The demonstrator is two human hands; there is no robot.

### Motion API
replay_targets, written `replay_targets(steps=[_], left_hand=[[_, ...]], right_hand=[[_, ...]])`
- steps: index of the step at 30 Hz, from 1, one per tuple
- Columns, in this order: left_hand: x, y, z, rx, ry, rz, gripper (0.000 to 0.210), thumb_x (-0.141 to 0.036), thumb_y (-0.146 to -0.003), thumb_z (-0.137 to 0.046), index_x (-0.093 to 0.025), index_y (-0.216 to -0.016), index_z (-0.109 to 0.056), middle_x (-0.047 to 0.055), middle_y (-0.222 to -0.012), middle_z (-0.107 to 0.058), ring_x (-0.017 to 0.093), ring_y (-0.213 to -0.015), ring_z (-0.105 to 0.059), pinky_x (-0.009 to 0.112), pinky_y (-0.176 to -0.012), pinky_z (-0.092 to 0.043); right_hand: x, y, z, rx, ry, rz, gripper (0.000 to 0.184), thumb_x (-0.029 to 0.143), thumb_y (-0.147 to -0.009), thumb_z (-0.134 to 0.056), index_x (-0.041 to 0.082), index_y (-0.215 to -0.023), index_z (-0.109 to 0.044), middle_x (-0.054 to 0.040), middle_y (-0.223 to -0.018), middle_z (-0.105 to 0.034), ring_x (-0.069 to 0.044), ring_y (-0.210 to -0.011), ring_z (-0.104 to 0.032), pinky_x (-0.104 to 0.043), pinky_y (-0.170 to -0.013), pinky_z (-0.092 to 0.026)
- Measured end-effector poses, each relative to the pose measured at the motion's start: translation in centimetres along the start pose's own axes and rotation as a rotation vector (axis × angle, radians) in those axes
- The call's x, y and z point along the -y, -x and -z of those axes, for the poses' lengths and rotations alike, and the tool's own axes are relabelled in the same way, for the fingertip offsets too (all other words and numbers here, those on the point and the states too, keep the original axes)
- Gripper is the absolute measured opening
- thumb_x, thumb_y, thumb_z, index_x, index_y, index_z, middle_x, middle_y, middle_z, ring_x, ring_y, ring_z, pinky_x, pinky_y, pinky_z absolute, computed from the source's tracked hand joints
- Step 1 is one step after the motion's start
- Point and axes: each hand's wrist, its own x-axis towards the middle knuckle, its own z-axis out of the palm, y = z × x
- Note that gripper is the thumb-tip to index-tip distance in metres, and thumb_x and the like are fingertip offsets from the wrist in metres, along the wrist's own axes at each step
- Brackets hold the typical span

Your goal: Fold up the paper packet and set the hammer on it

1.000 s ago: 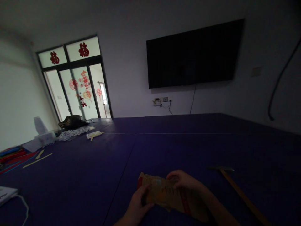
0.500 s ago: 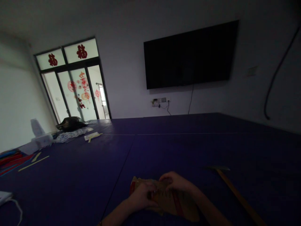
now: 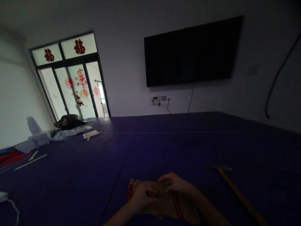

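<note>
A torn, flattened piece of brown cardboard or packing paper (image 3: 166, 204) with red stripes lies on the purple tabletop in front of me. My left hand (image 3: 141, 197) is closed on its left part, thumb and fingers curled toward each other. At the upper edge, my right hand (image 3: 176, 184) grips it with bent fingers. Dark marks or creases show on the brown surface between the two hands; I cannot make out more there. A long wooden-handled tool (image 3: 238, 192) with a thin, curved metal head lies to the right, apart from my right hand.
Red and blue strips (image 3: 14, 160) and pale yellow strips (image 3: 31, 162) lie at the far left. Behind them stand a clear plastic container (image 3: 41, 138) and a black bag (image 3: 69, 121). A white object with a cord (image 3: 13, 204) sits at the near left edge.
The view has shifted slightly. Both hands stay on the brown piece, with only small finger movements; the left fingers look a little more curled. The tool lies as before.
</note>
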Motion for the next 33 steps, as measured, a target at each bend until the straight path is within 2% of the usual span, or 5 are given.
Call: replay_targets(steps=[10,18,23,28,33], left_hand=[[0.1,0.4,-0.7,-0.054,-0.040,-0.034,0.009,-0.025,-0.063,-0.067,-0.019,-0.069,-0.070,0.001,-0.076,-0.066,0.014,-0.072,-0.058,0.023,-0.065,-0.042],[0.5,0.2,-0.8,-0.049,0.050,-0.069,0.016,-0.032,-0.066,-0.066,-0.020,-0.075,-0.071,0.003,-0.079,-0.067,0.016,-0.079,-0.060,0.025,-0.073,-0.044],[0.6,0.1,-1.1,-0.080,0.081,-0.064,0.011,-0.028,-0.065,-0.067,-0.018,-0.066,-0.071,0.003,-0.075,-0.067,0.015,-0.073,-0.060,0.024,-0.068,-0.045],[0.4,0.2,-1.0,-0.092,0.092,-0.053,0.007,-0.024,-0.064,-0.068,-0.017,-0.063,-0.070,0.002,-0.072,-0.066,0.014,-0.071,-0.060,0.023,-0.066,-0.045],[0.4,0.4,-1.1,-0.099,0.086,-0.059,0.010,-0.026,-0.066,-0.066,-0.017,-0.066,-0.071,0.003,-0.074,-0.067,0.014,-0.072,-0.060,0.023,-0.066,-0.045]], right_hand=[[0.2,0.4,-0.2,-0.129,-0.153,0.032,0.041,0.018,-0.038,-0.078,0.018,-0.079,-0.071,-0.0063,-0.086,-0.070,-0.026,-0.089,-0.061,-0.040,-0.087,-0.043],[1.0,1.6,1.4,-0.617,-0.367,0.133,0.043,0.055,-0.061,-0.063,0.017,-0.079,-0.066,-0.0102,-0.088,-0.069,-0.025,-0.091,-0.062,-0.044,-0.092,-0.041],[0.5,4.6,-0.8,-0.818,-0.440,0.059,0.050,0.064,-0.060,-0.057,0.016,-0.071,-0.068,-0.0121,-0.081,-0.071,-0.028,-0.085,-0.064,-0.046,-0.088,-0.045],[-0.7,6.6,-2.6,-0.699,-0.424,0.021,0.047,0.062,-0.061,-0.058,0.020,-0.079,-0.068,-0.0106,-0.087,-0.071,-0.029,-0.086,-0.064,-0.047,-0.085,-0.046],[-0.2,7.1,-2.7,-0.592,-0.139,0.038,0.036,0.050,-0.065,-0.059,0.021,-0.085,-0.068,-0.0105,-0.093,-0.070,-0.030,-0.092,-0.062,-0.044,-0.086,-0.045]])
